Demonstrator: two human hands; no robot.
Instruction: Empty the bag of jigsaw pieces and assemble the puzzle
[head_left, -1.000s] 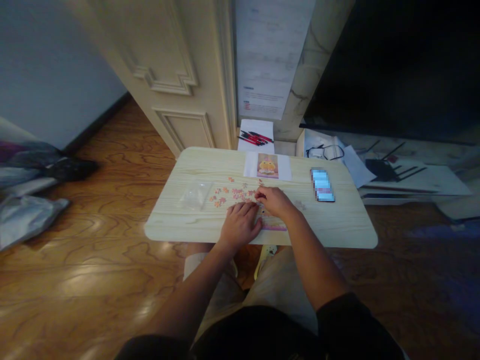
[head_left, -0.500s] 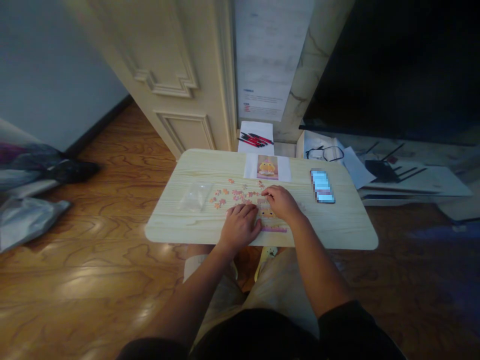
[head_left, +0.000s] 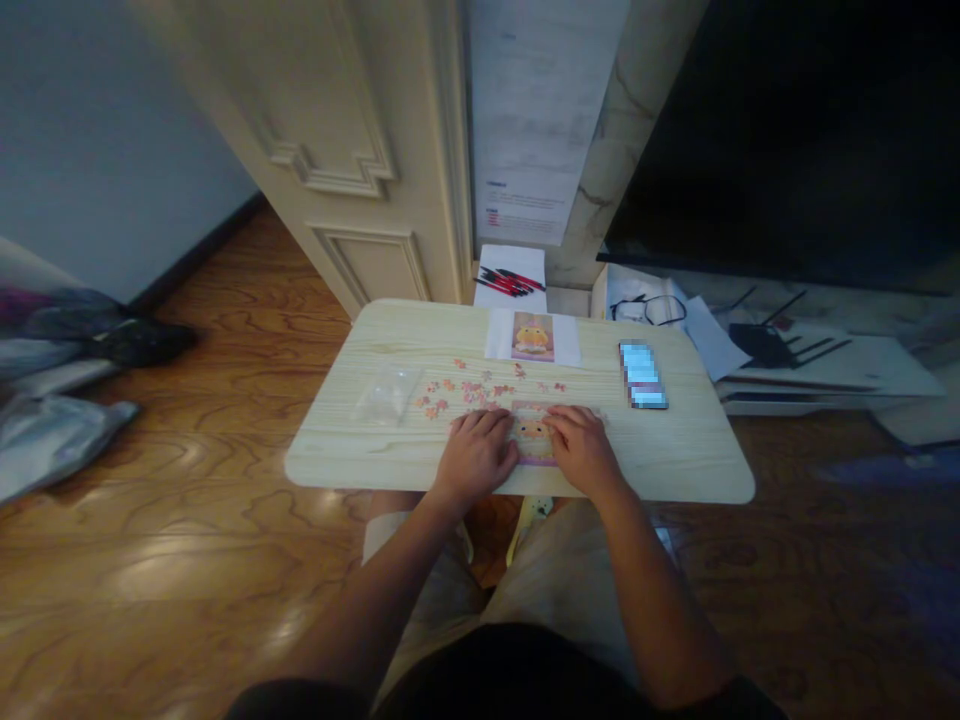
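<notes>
A partly built jigsaw puzzle (head_left: 532,432) with a yellow figure lies near the front edge of a small pale wooden table (head_left: 675,455). My left hand (head_left: 478,455) rests flat on the table at the puzzle's left side, fingers loosely spread. My right hand (head_left: 581,448) lies on the puzzle's right side, fingers stretched forward over it. Neither hand visibly holds a piece. Several loose pink and orange puzzle pieces (head_left: 465,388) are scattered just beyond the hands.
A reference picture (head_left: 532,336) on white paper lies at the table's far edge. A phone (head_left: 642,374) sits to the right, a clear plastic bag (head_left: 386,392) to the left. Pens (head_left: 510,282), glasses and papers lie on the floor beyond.
My right hand drew back from the loose pieces toward me and settled on the puzzle's right side. The left hand stayed almost still.
</notes>
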